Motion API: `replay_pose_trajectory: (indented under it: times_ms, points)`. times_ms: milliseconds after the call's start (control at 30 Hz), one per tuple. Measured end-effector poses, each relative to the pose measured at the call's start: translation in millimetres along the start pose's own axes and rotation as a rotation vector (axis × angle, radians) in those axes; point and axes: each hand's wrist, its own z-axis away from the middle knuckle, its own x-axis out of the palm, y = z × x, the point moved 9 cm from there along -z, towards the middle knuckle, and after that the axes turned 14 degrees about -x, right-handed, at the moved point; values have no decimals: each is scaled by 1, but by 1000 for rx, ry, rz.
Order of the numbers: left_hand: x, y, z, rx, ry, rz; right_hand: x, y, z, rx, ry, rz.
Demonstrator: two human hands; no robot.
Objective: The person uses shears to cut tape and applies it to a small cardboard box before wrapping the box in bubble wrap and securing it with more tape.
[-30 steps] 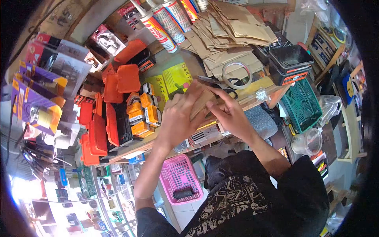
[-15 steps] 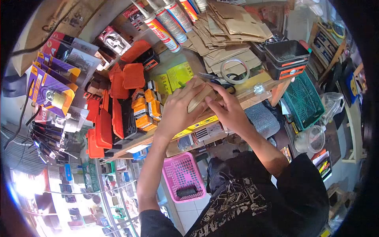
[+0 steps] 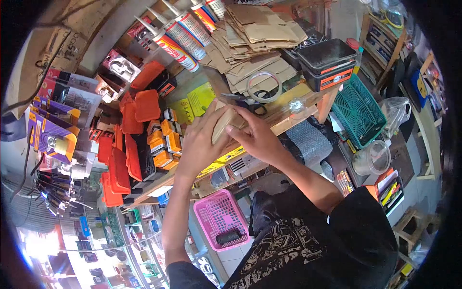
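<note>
A small brown paper packet is held between both hands above the front edge of the wooden bench. My left hand wraps round its left side, with the fingers over the back. My right hand presses on its right side with thumb and fingers. Just behind the hands lie scissors with black handles, partly under a roll of clear tape. A yellow-green booklet rests on the bench behind my left hand.
Brown paper bags are piled at the back, beside sealant tubes. Orange cases and small orange-and-white boxes stand at left. A black box is at right. Below are a pink basket and a green basket.
The view has shifted, so the bench items appear further left. Both hands still hold the packet, now turned so more of its side shows.
</note>
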Motion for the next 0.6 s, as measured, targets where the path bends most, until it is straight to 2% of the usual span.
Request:
replay_pose_trajectory:
  times_ms: [67, 133, 200, 267, 400, 500, 600]
  points:
    - [3, -2, -2, 9, 4, 14, 0, 1, 5, 216, -7, -64]
    - [-1, -2, -1, 7, 88, 57, -1, 2, 6, 196, 17, -46]
    - [0, -3, 0, -19, 75, 65, -1, 1, 3, 86, 33, -44]
    - [0, 2, 1, 74, 77, -11, -3, -1, 3, 95, 29, 6]
    - [0, 3, 0, 94, 85, -4, -1, 0, 6, 176, -5, 31]
    - [-1, 1, -1, 65, 114, 21, -2, -3, 7, 113, 29, 96]
    - [-2, 0, 0, 72, 128, 20, -1, 2, 11, 138, 16, 122]
